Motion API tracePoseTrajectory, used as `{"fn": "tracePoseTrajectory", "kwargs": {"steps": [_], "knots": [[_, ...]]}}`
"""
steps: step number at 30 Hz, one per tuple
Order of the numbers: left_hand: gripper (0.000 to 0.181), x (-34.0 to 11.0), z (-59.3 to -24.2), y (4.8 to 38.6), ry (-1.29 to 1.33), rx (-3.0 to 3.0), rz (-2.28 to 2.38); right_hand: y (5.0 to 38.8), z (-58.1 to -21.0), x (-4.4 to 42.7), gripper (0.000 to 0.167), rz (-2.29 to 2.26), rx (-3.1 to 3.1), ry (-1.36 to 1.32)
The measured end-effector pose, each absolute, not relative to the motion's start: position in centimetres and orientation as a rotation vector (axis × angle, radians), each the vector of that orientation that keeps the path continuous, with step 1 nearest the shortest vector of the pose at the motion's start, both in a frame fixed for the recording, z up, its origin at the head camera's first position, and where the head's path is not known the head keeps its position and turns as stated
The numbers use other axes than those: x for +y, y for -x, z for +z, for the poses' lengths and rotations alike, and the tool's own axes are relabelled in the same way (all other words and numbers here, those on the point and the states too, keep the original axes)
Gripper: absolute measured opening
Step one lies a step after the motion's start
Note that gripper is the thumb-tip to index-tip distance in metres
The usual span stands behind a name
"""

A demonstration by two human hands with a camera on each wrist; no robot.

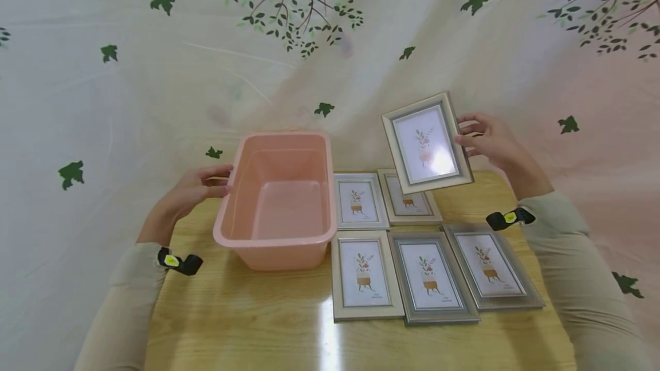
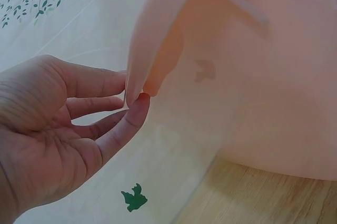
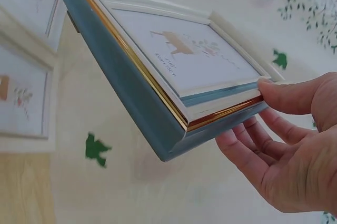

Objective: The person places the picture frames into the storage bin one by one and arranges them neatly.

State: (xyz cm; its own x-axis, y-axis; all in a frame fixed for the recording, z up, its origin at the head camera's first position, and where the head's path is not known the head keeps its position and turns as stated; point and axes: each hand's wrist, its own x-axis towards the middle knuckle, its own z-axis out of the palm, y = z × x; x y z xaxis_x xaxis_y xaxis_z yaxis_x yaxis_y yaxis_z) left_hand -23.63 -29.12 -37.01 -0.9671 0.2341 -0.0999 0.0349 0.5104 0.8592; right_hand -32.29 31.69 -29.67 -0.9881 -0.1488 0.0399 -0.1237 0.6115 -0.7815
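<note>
A cream picture frame (image 1: 428, 142) with a plant print is held up off the table, tilted, above the far right frames. My right hand (image 1: 487, 139) grips it by its right edge, thumb on the front and fingers behind. In the right wrist view, the held frame (image 3: 174, 66) shows a thick blue-grey side with a gold line. On the left stands a pink plastic basin (image 1: 289, 210) with nothing visible inside. My left hand (image 1: 198, 190) pinches its left rim, and in the left wrist view its fingertips meet at the rim edge (image 2: 139, 66).
Several picture frames lie face up right of the basin: a silver one (image 1: 361, 202), a partly covered beige one (image 1: 407, 202), a cream one (image 1: 367, 276) and grey ones (image 1: 432, 276). The wooden table (image 1: 247, 319) ends at a leaf-printed cloth (image 1: 154, 90).
</note>
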Motion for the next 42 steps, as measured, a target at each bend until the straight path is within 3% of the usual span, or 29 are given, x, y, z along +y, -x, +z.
{"fn": "tracePoseTrajectory", "kwargs": {"steps": [13,24,42], "knots": [[0.068,-29.2,-36.5,24.1,-0.221,2.567,1.356,31.4,-28.9,25.6,0.046,-1.72,2.72,0.433],[0.067,-29.2,-36.3,25.0,-0.282,2.554,1.323,31.2,-28.1,21.2,0.038,-2.014,2.567,0.402],[0.067,-29.9,-36.6,25.0,-0.282,2.534,1.402,32.2,-27.2,12.0,0.038,-2.354,2.232,0.408]]}}
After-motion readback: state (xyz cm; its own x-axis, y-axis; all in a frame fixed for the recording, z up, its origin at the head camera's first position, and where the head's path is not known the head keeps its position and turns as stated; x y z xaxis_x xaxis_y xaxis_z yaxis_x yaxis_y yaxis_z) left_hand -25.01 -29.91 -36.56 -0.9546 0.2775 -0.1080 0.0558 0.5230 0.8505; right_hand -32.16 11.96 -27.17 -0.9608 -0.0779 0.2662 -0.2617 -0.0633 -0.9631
